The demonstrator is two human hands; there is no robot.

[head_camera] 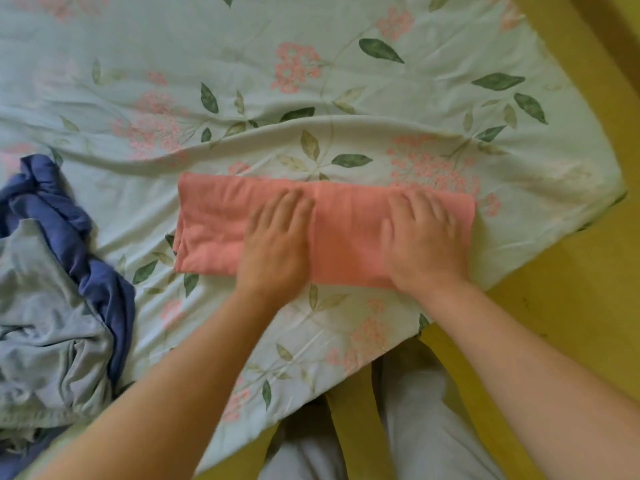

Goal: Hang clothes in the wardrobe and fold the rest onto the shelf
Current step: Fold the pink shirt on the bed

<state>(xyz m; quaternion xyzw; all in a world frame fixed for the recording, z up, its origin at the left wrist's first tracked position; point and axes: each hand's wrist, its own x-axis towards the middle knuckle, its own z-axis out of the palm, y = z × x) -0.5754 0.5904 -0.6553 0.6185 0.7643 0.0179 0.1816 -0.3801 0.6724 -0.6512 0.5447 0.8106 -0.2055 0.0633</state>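
Pink cloth (pixel 221 223) folded into long strip, lies flat on bed (pixel 346 81) near its front corner. Left hand (pixel 277 244) flat on strip's middle, fingers (pixel 294 206) straight, close together, pressing down. Right hand (pixel 422 244) flat on strip's right part, fingers (pixel 426 209) straight, slightly spread, pressing down. Motion blur on both. Blue garment (pixel 104 282) and pale grey garment (pixel 45 313) crumpled in 1 heap at bed's left edge, apart from strip. Yellow floor (pixel 571 306) at right.
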